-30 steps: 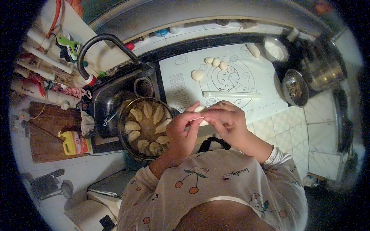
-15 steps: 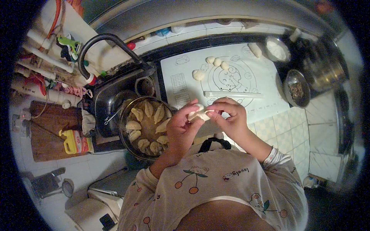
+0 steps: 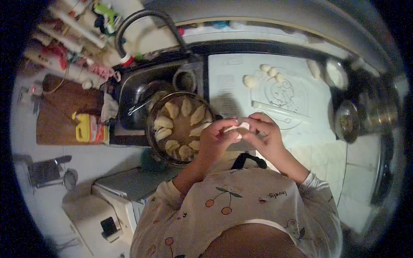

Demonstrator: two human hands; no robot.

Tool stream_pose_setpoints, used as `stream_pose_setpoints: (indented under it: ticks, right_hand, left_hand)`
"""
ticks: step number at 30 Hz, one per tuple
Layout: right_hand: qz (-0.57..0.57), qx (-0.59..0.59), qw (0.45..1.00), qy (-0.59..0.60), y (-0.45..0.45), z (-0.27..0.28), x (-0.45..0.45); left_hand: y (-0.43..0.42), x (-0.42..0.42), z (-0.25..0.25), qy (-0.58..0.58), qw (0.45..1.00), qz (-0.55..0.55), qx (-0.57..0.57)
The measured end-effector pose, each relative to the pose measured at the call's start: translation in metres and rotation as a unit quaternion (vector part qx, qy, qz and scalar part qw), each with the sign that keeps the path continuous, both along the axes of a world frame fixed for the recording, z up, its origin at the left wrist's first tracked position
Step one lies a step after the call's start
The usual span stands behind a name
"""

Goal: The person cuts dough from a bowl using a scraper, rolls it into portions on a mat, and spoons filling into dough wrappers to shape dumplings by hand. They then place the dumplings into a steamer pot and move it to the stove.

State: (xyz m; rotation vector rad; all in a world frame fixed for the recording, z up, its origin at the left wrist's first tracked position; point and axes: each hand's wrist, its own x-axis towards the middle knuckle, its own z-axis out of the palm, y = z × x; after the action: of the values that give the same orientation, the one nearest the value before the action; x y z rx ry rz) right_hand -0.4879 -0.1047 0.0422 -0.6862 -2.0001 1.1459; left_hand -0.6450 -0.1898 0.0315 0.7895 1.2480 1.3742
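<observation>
In front of my chest, a small piece of white dough [image 3: 241,127] is pinched between both hands. My left hand [image 3: 216,139] is closed on its left side, thumb and fingers together. My right hand [image 3: 267,136] grips the other side, its fingers bent over the top. Part of the dough is hidden behind the fingers. Just left of my left hand sits a round pan [image 3: 150,133] holding several folded dumplings [image 3: 186,106]. Beyond my right hand, a rolling pin [image 3: 279,109] lies on a printed white mat [image 3: 228,64].
Several small dough balls [image 3: 272,72] and a larger lump [image 3: 249,81] rest on the mat. A bowl of white powder [image 3: 337,74] and a metal bowl of filling [image 3: 346,122] stand at the right. Left are a black sink [image 3: 131,84], curved faucet [image 3: 121,38] and yellow bottle [image 3: 83,127].
The whole view has shifted, so the counter things appear further right. Both hands stay on the dough; my fingers have moved closer together over it, covering more of it.
</observation>
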Motion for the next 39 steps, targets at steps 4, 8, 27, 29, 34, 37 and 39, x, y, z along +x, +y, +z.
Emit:
stream_pose_setpoints:
  ticks: [4, 8, 27, 29, 34, 37, 39]
  right_hand:
    - [-0.004, -0.011, 1.000, -0.013, -0.002, -0.014, -0.008]
    - [-0.017, -0.044, 0.999, -0.026, -0.002, -0.023, -0.013]
    - [0.018, -0.066, 0.996, -0.064, -0.020, -0.038, -0.049]
    - [0.023, -0.072, 0.996, -0.056, -0.022, -0.040, -0.051]
    - [0.046, -0.074, 0.994, -0.064, -0.020, -0.036, -0.058]
    - [0.042, -0.073, 0.993, -0.079, -0.017, -0.038, -0.056]
    - [0.035, -0.075, 0.993, -0.089, -0.018, -0.039, -0.055]
  left_hand:
    - [-0.025, -0.032, -0.039, -0.020, 0.999, 0.049, -0.008]
    - [-0.050, -0.093, -0.049, 0.203, 0.965, 0.102, -0.128]
    - [-0.073, -0.128, -0.127, 0.583, 0.781, 0.170, -0.148]
    - [-0.069, -0.127, -0.102, 0.597, 0.774, 0.124, -0.170]
    - [-0.049, -0.141, -0.121, 0.615, 0.771, 0.105, -0.124]
    - [-0.045, -0.143, -0.116, 0.621, 0.755, 0.042, -0.207]
    - [-0.047, -0.143, -0.113, 0.597, 0.774, 0.050, -0.205]
